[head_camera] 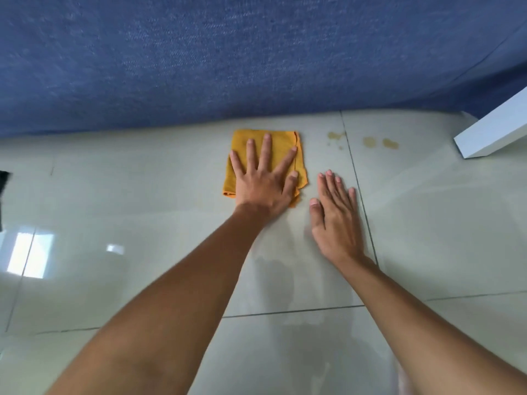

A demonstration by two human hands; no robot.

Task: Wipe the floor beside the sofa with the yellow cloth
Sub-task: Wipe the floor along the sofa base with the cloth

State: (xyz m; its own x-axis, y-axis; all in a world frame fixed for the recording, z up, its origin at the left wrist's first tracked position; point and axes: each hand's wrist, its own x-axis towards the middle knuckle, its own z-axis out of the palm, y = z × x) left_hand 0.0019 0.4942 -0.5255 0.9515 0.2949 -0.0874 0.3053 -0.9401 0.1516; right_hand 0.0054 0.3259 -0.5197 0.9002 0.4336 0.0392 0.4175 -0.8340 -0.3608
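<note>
While the blue sofa point(228, 58) fills the top of the view, the pale tiled floor point(442, 223) spreads below it. On that floor, near the sofa's base, lies the folded yellow cloth point(285, 141). Pressed flat on the cloth, the left hand point(263, 181) has its fingers splayed, gripping nothing. Just beside the cloth, the right hand point(335, 218) rests flat, empty. Yellowish stains point(379, 143) mark the tiles further right.

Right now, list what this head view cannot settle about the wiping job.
- Floor under the yellow cloth: covered by the cloth and the left hand, so any stain there is hidden.
- Floor under the right hand: hidden by the palm.
- Black item: cut off by the left edge, unidentifiable.
- White furniture: cut off by the right edge.
- Sofa: top cropped.
</note>
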